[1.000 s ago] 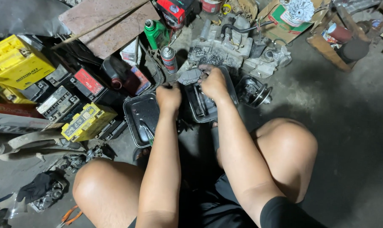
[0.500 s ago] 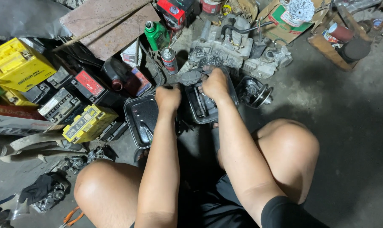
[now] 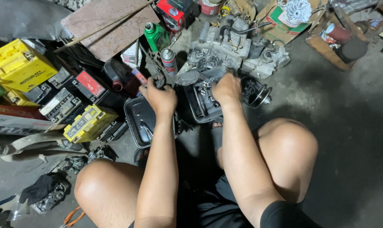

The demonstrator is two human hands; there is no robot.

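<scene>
I squat over a grimy motorcycle engine on the concrete floor. My right hand rests on a dark engine cover lying in front of the engine, fingers curled on its upper edge. My left hand is closed around a small dark tool or part above a black metal tray; what it grips is mostly hidden. A round clutch part lies just right of my right hand.
Several batteries, yellow and black, are piled at left. A green bottle, a spray can and a red box stand behind the tray. Cardboard boxes sit at the back right. Orange-handled pliers lie at the lower left.
My left hand has shifted slightly left and up, away from the engine cover, over the tray's top edge. My right hand stays on the cover.
</scene>
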